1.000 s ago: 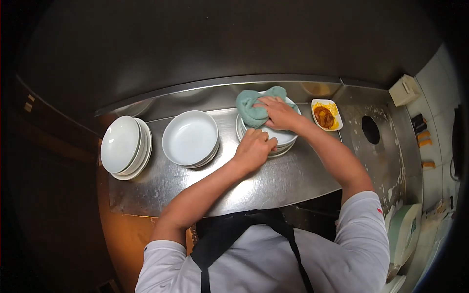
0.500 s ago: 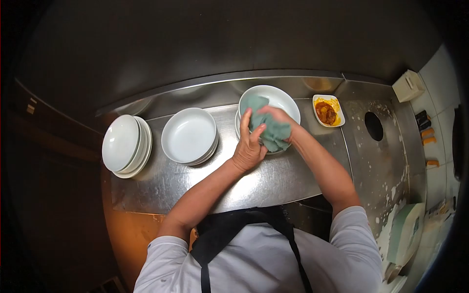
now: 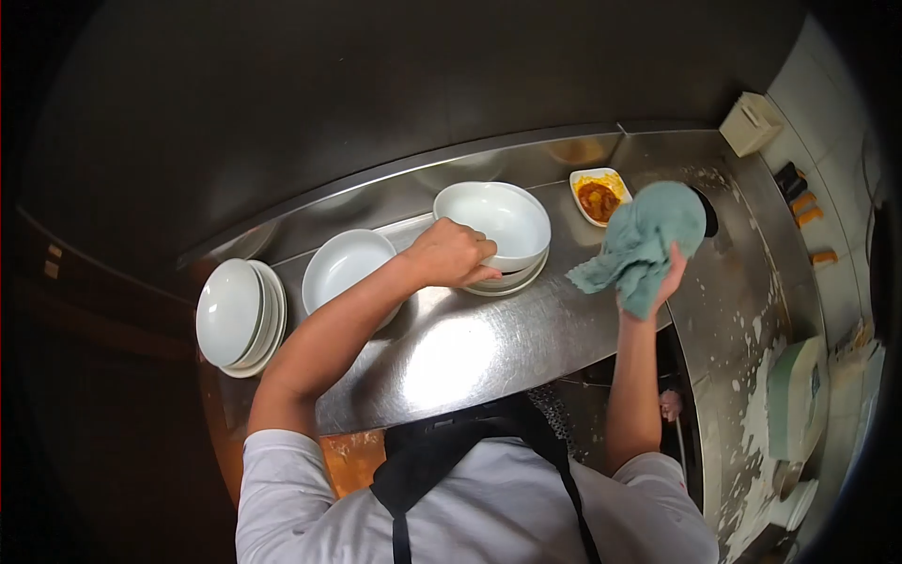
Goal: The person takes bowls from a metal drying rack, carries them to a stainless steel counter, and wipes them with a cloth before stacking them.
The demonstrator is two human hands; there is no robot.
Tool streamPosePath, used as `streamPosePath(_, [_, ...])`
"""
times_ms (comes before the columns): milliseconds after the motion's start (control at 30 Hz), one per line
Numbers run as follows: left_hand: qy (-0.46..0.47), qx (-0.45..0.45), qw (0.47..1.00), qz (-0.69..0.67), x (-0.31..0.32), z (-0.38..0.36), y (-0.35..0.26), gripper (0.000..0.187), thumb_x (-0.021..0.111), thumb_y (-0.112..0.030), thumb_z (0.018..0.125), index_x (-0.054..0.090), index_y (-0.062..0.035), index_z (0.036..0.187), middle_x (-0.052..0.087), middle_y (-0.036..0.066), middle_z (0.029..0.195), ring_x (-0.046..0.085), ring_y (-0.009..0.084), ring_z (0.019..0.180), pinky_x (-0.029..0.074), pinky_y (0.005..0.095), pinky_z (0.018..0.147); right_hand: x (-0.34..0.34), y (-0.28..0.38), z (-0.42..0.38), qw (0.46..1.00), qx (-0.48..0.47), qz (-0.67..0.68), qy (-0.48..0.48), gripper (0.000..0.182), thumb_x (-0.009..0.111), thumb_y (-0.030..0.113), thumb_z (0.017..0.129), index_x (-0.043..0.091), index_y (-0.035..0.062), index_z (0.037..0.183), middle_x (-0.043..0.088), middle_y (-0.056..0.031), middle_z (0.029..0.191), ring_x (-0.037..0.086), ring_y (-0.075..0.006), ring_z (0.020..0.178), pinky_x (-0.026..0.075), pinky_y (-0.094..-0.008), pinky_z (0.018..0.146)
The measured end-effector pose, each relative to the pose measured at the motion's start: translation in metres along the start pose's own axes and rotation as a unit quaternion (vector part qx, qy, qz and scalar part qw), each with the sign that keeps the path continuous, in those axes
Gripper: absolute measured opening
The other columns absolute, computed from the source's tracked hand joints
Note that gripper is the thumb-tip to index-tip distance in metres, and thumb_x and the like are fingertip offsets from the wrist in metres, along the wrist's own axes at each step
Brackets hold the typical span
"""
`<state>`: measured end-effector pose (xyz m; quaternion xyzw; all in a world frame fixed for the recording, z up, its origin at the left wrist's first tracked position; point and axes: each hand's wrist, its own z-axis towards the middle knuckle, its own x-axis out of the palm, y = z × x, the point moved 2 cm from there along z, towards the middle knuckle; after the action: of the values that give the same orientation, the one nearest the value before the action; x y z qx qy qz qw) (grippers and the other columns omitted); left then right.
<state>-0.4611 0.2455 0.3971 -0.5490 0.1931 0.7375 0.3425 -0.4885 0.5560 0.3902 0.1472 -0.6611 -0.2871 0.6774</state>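
My left hand (image 3: 453, 254) is closed on the near-left rim of a white bowl (image 3: 503, 211), thumb low on its outer side. The bowl sits tilted over a short stack of white dishes (image 3: 512, 281). Off to the right, my right hand (image 3: 668, 279) holds up a bunched green cloth (image 3: 662, 226) that drapes over its fingers. Behind my left forearm is another white bowl (image 3: 343, 268), partly hidden by the arm.
A leaning stack of white dishes (image 3: 230, 310) stands at the far left of the steel counter (image 3: 526, 329). A small square dish (image 3: 599, 195) with orange-red food is at the back right. Beyond it lies a wet steel surface (image 3: 728, 348) with a dark round hole.
My right hand has swung right with the cloth, away from the bowl. My left hand has left the cloth and taken the bowl's rim; the bowl now tilts.
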Motion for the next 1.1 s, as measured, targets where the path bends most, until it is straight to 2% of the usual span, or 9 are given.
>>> streamPosePath(200, [-0.193, -0.100, 0.967, -0.135, -0.009, 0.024, -0.019, 0.044, 0.075, -0.042, 0.085, 0.062, -0.0029, 0.069, 0.062, 0.015, 0.061, 0.062, 0.0342, 0.054, 0.050, 0.0409, 0.053, -0.007, -0.064, -0.089, 0.964, -0.126, -0.236, 0.003, 0.069, 0.062, 0.010, 0.084, 0.037, -0.0036, 0.146, 0.051, -0.0174, 0.140, 0.053, -0.0321, 0.126, 0.042, -0.0450, 0.108])
streamPosePath(333, [-0.246, -0.125, 0.910, -0.309, -0.042, 0.028, -0.061, 0.032, 0.072, -0.030, 0.090, 0.067, 0.0007, 0.083, 0.066, 0.017, 0.066, 0.065, 0.0323, 0.056, 0.051, 0.0367, 0.055, 0.092, -0.062, -0.092, 0.814, -0.339, -0.414, 0.228, 0.076, 0.072, 0.027, 0.078, 0.045, -0.0011, 0.144, 0.021, -0.0316, 0.156, 0.024, -0.0456, 0.145, 0.019, -0.0506, 0.120])
streamPosePath(400, [-0.294, -0.131, 0.846, -0.425, -0.055, 0.021, -0.074, 0.029, 0.073, -0.026, 0.090, 0.067, 0.0018, 0.085, 0.065, 0.015, 0.064, 0.064, 0.0267, 0.054, 0.049, 0.0346, 0.053, 0.135, -0.035, -0.079, 0.814, -0.334, -0.431, 0.200, 0.068, 0.071, 0.034, 0.080, 0.051, -0.0005, 0.136, 0.046, -0.0268, 0.141, 0.049, -0.0386, 0.128, 0.037, -0.0454, 0.109])
streamPosePath(567, [-0.297, -0.108, 0.907, -0.278, -0.132, -0.018, -0.110, 0.029, 0.083, -0.024, 0.081, 0.069, 0.0011, 0.079, 0.061, 0.012, 0.060, 0.059, 0.0209, 0.047, 0.045, 0.0331, 0.046, 0.167, -0.021, -0.019, 0.963, 0.215, -0.034, 0.158, 0.048, 0.057, 0.041, 0.095, 0.066, -0.0031, 0.113, 0.071, -0.0147, 0.104, 0.072, -0.0236, 0.087, 0.058, -0.0332, 0.083])
streamPosePath(600, [-0.317, -0.089, 0.910, -0.251, -0.144, -0.023, -0.117, 0.028, 0.083, -0.024, 0.081, 0.069, 0.0000, 0.079, 0.061, 0.012, 0.060, 0.058, 0.0225, 0.046, 0.045, 0.0331, 0.046, 0.142, -0.055, -0.004, 0.901, 0.240, 0.135, 0.335, 0.046, 0.053, 0.043, 0.098, 0.065, 0.0029, 0.117, 0.070, -0.0120, 0.111, 0.070, -0.0214, 0.098, 0.056, -0.0352, 0.090])
streamPosePath(700, [-0.402, -0.010, 0.891, -0.210, -0.139, -0.028, -0.118, 0.030, 0.084, -0.027, 0.078, 0.066, -0.0032, 0.074, 0.057, 0.008, 0.059, 0.057, 0.0230, 0.047, 0.045, 0.0339, 0.046, 0.136, -0.129, -0.076, 0.971, 0.089, -0.122, 0.185, 0.045, 0.048, 0.045, 0.100, 0.063, 0.0090, 0.123, 0.068, -0.0073, 0.119, 0.066, -0.0211, 0.109, 0.052, -0.0371, 0.098])
streamPosePath(833, [-0.293, -0.058, 0.954, 0.027, -0.129, -0.061, -0.095, 0.042, 0.085, -0.030, 0.075, 0.050, -0.0085, 0.063, 0.050, 0.006, 0.055, 0.053, 0.0250, 0.048, 0.042, 0.0379, 0.045, 0.163, -0.134, -0.168, 0.891, 0.448, 0.072, -0.028, 0.044, 0.044, 0.043, 0.102, 0.060, 0.0111, 0.127, 0.066, -0.0057, 0.124, 0.062, -0.0221, 0.116, 0.049, -0.0386, 0.103])
streamPosePath(933, [-0.216, -0.061, 0.974, 0.020, -0.128, -0.104, -0.072, 0.042, 0.082, -0.032, 0.078, 0.051, -0.0084, 0.063, 0.051, 0.007, 0.056, 0.056, 0.0250, 0.049, 0.044, 0.0368, 0.045, 0.154, -0.136, -0.155, 0.850, 0.495, 0.152, 0.093, 0.048, 0.041, 0.045, 0.102, 0.061, 0.0109, 0.129, 0.064, -0.0076, 0.128, 0.062, -0.0266, 0.117, 0.048, -0.0446, 0.103])
streamPosePath(1100, [-0.097, -0.084, 0.990, 0.055, -0.119, -0.173, -0.065, 0.041, 0.075, -0.034, 0.085, 0.049, -0.0096, 0.065, 0.054, 0.006, 0.056, 0.059, 0.0258, 0.051, 0.047, 0.0379, 0.048, 0.142, -0.118, -0.107, 0.944, 0.308, 0.066, 0.099, 0.053, 0.039, 0.044, 0.103, 0.054, 0.0073, 0.138, 0.059, -0.0128, 0.136, 0.057, -0.0310, 0.125, 0.048, -0.0470, 0.105])
